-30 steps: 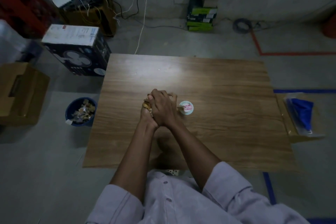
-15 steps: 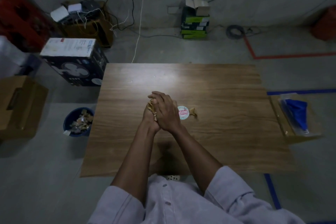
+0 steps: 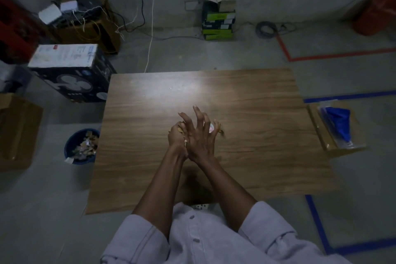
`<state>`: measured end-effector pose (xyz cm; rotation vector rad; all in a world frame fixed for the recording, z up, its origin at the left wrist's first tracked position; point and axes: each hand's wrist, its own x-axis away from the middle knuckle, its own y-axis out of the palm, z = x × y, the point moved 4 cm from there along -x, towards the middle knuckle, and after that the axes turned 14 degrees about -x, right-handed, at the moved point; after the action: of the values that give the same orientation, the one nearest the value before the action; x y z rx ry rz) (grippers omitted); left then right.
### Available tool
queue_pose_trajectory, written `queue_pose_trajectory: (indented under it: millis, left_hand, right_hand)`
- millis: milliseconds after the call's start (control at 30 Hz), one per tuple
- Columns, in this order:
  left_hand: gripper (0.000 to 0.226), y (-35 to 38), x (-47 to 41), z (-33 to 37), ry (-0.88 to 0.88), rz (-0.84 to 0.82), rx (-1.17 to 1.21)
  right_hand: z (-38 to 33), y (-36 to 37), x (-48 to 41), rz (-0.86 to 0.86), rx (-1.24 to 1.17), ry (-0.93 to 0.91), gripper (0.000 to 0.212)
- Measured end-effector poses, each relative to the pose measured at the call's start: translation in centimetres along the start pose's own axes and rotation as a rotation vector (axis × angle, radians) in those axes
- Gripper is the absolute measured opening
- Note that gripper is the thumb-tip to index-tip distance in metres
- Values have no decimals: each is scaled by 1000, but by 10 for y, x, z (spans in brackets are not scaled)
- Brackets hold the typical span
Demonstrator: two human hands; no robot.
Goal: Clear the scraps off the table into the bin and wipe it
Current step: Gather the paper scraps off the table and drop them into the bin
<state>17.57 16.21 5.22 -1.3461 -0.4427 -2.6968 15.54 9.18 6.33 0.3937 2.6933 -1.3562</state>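
The left hand (image 3: 176, 136) cups scraps (image 3: 182, 129), fingers curled round them; the right hand (image 3: 199, 138) is splayed above, holding nothing. Rake in the loose pieces (image 3: 220, 132) at its 3 o'clock, then carry all to the bin (image 3: 70, 146), 9 o'clock.

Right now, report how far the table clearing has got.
Done: the bin holds scraps; most of the table is bare. In hand: the left hand grips a clump of scraps, with the right hand spread open beside it. Left: a round disc and a scrap by the right hand, the dump into the bin, the wipe.
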Motion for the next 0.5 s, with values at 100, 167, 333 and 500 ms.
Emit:
queue_pose_trajectory:
  millis: [100, 167, 333, 500]
  left_hand:
    - [22, -6, -4, -4, 40, 217, -118]
    - [25, -6, -11, -11, 33, 203, -155]
    - [26, -23, -19, -20, -8, 201, -135]
    - [33, -60, -23, -18, 35, 287, -218]
  right_hand:
    - [17, 14, 7, -200, -376, 334, 41]
    - [18, 25, 14, -217, -856, 634, 27]
    - [43, 16, 8, -26, -1201, 782, 8]
    - [108, 19, -14, -14, -182, 609, 47]
